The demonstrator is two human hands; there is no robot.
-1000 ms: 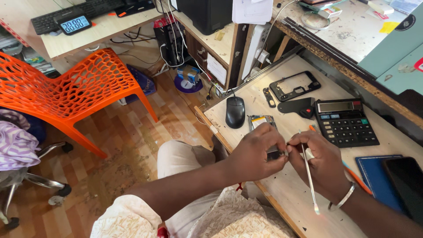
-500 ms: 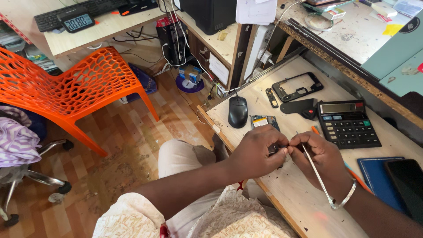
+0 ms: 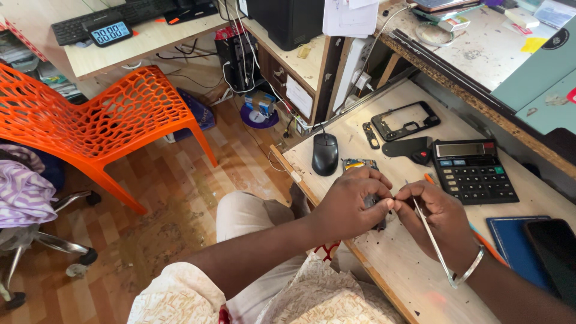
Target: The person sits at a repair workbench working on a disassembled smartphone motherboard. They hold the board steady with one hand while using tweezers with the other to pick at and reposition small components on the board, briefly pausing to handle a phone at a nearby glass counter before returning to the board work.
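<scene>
My left hand [image 3: 351, 207] is closed around a small dark phone part [image 3: 377, 207] over the wooden workbench [image 3: 396, 282]. My right hand [image 3: 438, 216] pinches metal tweezers [image 3: 433, 239] whose tips meet the part between my two thumbs; the tweezers' long end points down toward my wrist. A small circuit board [image 3: 359, 163] lies just beyond my left knuckles. Most of the held part is hidden by my fingers.
A black mouse [image 3: 325, 153], a black phone frame [image 3: 405, 120], a dark cover piece [image 3: 408, 147] and a black calculator [image 3: 473, 171] lie on the bench. A blue mat with a dark phone [image 3: 555, 252] is at right. An orange chair [image 3: 102, 120] stands at left.
The tweezers have swung from lying low beside my right hand to reaching the part with their tips. Both hands stayed close together over the bench.
</scene>
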